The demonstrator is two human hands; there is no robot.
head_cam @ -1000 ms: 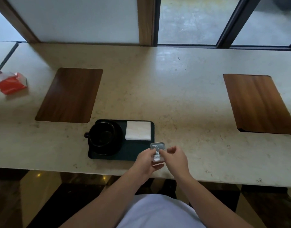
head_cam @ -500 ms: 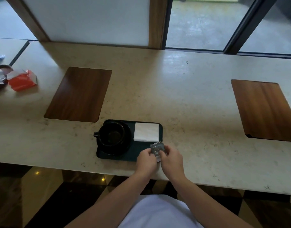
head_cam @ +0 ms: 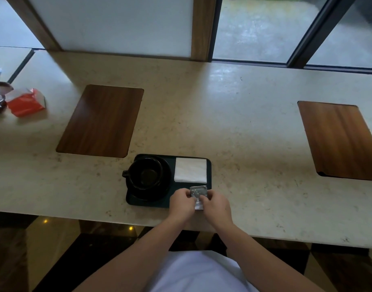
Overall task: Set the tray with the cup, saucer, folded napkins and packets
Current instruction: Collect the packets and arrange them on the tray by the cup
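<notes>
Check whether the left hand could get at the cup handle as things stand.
Probably yes. The cup handle juts off the tray's left edge with bare counter around it, but the left hand is holding the packets with the right hand.

The single head view looks forward and steeply down from above the counter (head_cam: 233, 123), toward the windows (head_cam: 254, 28) behind it. It sits close over the counter's near edge, wide-angled, with no second view to overlap.

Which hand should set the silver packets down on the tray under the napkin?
Probably the right hand. Both hands pinch the packets, but the right sits over the tray's free near-right corner, below the napkin; the left hand is nearer the cup.
</notes>
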